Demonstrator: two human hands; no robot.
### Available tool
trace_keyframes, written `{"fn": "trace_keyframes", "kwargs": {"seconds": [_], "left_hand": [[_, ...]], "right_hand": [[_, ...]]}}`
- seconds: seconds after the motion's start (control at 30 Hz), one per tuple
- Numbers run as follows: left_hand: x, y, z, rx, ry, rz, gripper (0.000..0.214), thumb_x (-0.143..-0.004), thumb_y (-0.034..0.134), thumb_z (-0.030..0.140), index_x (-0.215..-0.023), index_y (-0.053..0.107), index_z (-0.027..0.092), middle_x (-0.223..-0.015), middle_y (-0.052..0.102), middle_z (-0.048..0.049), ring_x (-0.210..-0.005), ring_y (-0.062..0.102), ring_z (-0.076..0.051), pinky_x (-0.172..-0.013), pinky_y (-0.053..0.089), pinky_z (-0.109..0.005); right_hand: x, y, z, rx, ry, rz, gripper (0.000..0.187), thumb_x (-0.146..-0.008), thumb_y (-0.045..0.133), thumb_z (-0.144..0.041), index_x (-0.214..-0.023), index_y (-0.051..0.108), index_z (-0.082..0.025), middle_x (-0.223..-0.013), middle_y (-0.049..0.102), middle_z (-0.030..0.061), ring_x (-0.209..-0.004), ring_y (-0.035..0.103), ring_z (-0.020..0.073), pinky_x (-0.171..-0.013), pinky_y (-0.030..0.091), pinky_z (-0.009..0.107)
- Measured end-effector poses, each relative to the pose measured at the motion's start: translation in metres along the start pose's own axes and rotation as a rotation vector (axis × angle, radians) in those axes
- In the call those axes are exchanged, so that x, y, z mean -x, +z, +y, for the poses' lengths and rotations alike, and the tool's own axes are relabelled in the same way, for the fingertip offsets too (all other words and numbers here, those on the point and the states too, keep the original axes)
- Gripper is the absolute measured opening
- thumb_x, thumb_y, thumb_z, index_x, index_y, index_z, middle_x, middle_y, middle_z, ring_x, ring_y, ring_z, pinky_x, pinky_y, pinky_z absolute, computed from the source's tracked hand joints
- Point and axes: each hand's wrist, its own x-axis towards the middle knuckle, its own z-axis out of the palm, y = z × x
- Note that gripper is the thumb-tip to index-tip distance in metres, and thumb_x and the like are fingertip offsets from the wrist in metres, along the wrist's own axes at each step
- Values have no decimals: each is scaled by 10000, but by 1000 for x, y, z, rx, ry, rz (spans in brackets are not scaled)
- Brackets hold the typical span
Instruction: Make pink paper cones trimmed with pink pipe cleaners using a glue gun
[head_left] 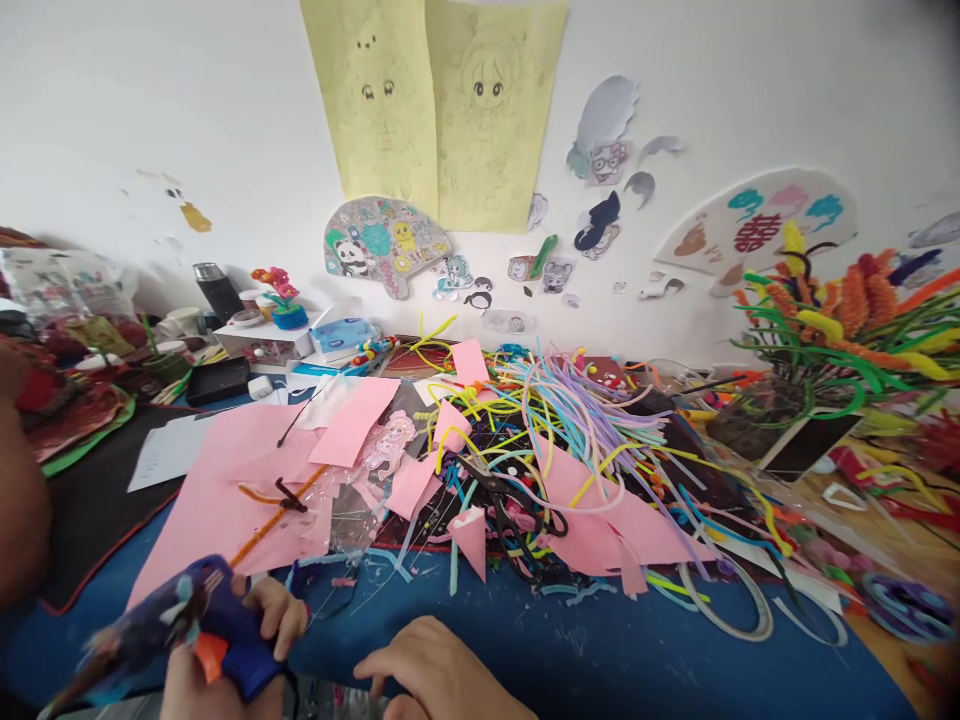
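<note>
My left hand [281, 615] is wrapped round a dark blue glue gun [247, 650] with an orange trigger, low at the left. The gun's stained front end points down to the left and looks blurred. A dark cord hangs near its handle. To the right, my right hand [442, 670] hovers at the lower edge, fingers loosely stretched leftward, with nothing seen in them. Just beyond the gun lies an orange-brown pipe cleaner [281, 512] with a dark brown piece across it, on a large pink sheet [191, 510].
Pink scraps, black scissors [517, 515] and a tangle of coloured pipe cleaners [577, 400] cover the blue table [585, 650]. A vase of pipe-cleaner stems [750, 430] stands at the right. Against the wall sit a tissue pack [343, 335] and a dark thermos [217, 292].
</note>
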Motion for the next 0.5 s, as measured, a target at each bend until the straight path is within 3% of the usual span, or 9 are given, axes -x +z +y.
{"fn": "trace_keyframes", "kwargs": {"seconds": [0.13, 0.23, 0.37, 0.5], "left_hand": [[-6, 2, -9, 13, -17, -51, 172, -673, 583, 337, -643, 452, 230, -551, 397, 48, -447, 356, -119, -378, 329, -230], [-7, 1, -18, -114, -74, -106, 212, -672, 563, 305, -561, 398, 231, -471, 373, 41, -407, 337, -124, -369, 300, -242], [-4, 2, -27, -211, -12, -146, 250, -740, 512, 334, -540, 398, 236, -463, 413, 20, -423, 375, -147, -402, 338, -269], [-2, 1, -31, -323, 39, -177, 312, -794, 517, 407, -544, 438, 238, -464, 431, 24, -428, 393, -158, -412, 361, -288]], "right_hand": [[5, 14, 14, 58, -27, -54, 723, -972, 86, -668, -1133, 618, -207, -876, 742, 47, -823, 662, 161, -813, 497, 248], [7, 23, 22, 89, -38, -86, 699, -967, 91, -680, -1055, 618, -229, -835, 738, 25, -801, 651, 155, -940, 457, 297], [8, 27, 23, 119, -3, 12, 681, -993, -5, -603, -853, 557, -243, -714, 698, -20, -710, 629, 133, -1118, 307, 438], [5, 24, 16, 122, 5, 135, 608, -988, 4, -612, -824, 452, -234, -713, 653, -25, -698, 619, 123, -1079, 370, 438]]}}
